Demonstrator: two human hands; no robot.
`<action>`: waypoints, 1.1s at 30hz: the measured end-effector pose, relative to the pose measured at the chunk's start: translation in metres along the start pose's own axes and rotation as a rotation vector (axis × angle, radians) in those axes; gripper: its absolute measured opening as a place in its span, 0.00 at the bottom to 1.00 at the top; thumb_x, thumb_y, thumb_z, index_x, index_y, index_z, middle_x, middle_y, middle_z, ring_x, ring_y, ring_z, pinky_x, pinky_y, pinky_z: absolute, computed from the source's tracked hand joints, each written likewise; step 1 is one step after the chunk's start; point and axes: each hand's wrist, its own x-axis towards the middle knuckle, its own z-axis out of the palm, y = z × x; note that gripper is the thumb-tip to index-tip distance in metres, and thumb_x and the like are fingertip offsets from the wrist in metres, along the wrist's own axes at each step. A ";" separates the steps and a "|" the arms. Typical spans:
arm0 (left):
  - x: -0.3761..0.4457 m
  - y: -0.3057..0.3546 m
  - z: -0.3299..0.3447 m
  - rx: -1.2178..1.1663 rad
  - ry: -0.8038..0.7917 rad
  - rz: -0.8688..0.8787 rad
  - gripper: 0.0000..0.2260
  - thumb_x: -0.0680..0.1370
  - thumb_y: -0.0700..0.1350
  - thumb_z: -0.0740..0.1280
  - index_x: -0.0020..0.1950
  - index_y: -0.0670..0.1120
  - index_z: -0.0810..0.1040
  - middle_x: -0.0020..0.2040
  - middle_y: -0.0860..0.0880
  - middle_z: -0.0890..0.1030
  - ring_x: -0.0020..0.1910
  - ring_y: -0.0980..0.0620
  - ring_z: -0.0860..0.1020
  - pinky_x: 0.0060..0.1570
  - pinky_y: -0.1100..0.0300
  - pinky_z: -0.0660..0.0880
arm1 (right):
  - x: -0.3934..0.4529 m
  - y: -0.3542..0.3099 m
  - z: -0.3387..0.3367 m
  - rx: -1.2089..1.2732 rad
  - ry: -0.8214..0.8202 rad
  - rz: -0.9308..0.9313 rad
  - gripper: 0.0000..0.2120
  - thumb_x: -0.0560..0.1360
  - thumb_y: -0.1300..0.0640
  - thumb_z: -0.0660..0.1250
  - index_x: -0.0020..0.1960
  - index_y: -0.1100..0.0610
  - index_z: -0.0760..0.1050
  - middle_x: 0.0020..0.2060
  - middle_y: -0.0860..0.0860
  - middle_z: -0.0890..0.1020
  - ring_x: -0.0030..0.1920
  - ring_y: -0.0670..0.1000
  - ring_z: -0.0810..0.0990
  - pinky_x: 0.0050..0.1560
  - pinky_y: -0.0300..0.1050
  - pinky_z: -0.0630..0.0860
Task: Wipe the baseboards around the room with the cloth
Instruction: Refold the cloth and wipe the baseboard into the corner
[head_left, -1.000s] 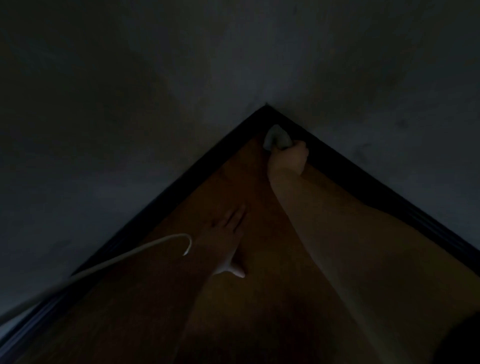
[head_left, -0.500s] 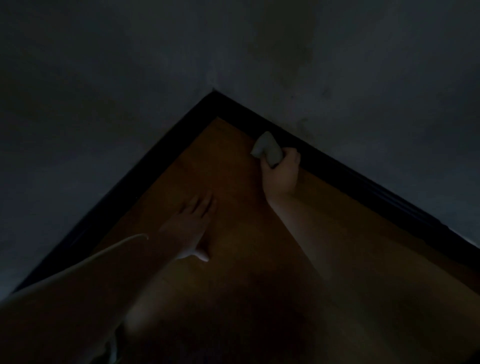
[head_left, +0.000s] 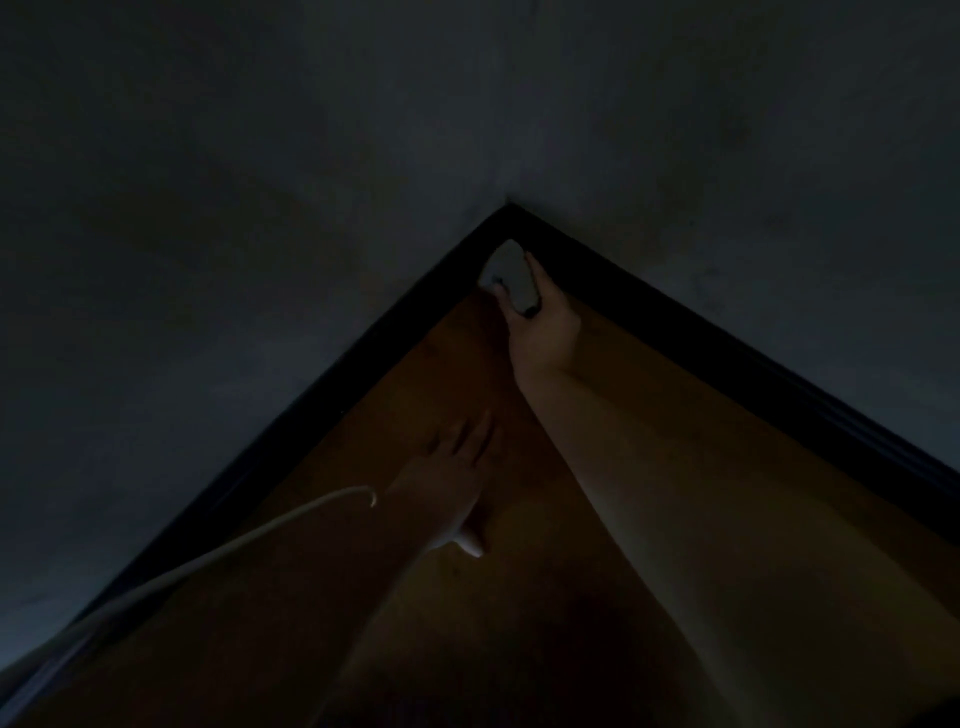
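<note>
Upper centre of frame, dim light: right hand (head_left: 540, 332) grips pale cloth (head_left: 511, 273) against dark baseboard (head_left: 675, 317) at the room corner. Left hand (head_left: 452, 467) rests flat, fingers straight, on wooden floor (head_left: 395, 395) at centre.

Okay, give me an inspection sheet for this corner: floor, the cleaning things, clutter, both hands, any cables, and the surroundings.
Surface: brown floor, dim light, too dark to judge dirt.
Job's things: pale cloth held at the inner corner where the two runs of dark baseboard meet; whether it touches the baseboard cannot be told.
Clutter: nothing seen.
Hands: right hand grips the cloth, arm stretched toward the corner. Left hand rests flat on the floor, fingers straight, holding nothing.
Cables: one white cable runs from the lower left edge over the left baseboard and ends in a hooked tip near the left wrist.
Surroundings: two plain grey walls meeting at the corner, unlit.
</note>
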 end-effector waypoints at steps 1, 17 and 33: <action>0.000 -0.001 0.000 -0.006 0.004 -0.002 0.63 0.66 0.63 0.77 0.79 0.46 0.31 0.79 0.44 0.31 0.79 0.40 0.38 0.77 0.42 0.45 | 0.004 -0.003 0.007 -0.011 0.006 0.019 0.26 0.76 0.51 0.72 0.72 0.52 0.71 0.66 0.50 0.77 0.64 0.46 0.74 0.63 0.30 0.65; 0.007 -0.001 0.001 -0.006 -0.029 -0.006 0.63 0.67 0.59 0.78 0.78 0.43 0.31 0.77 0.42 0.29 0.78 0.37 0.37 0.76 0.39 0.46 | 0.038 -0.033 0.025 -0.064 0.150 0.322 0.23 0.80 0.50 0.65 0.74 0.45 0.67 0.64 0.52 0.78 0.59 0.52 0.78 0.48 0.37 0.70; 0.015 -0.007 -0.008 -0.006 -0.008 -0.026 0.50 0.73 0.73 0.60 0.80 0.50 0.36 0.80 0.46 0.34 0.79 0.41 0.37 0.75 0.40 0.45 | -0.006 0.006 -0.075 -0.078 0.205 0.279 0.21 0.78 0.47 0.67 0.70 0.48 0.73 0.57 0.48 0.80 0.52 0.45 0.74 0.51 0.36 0.69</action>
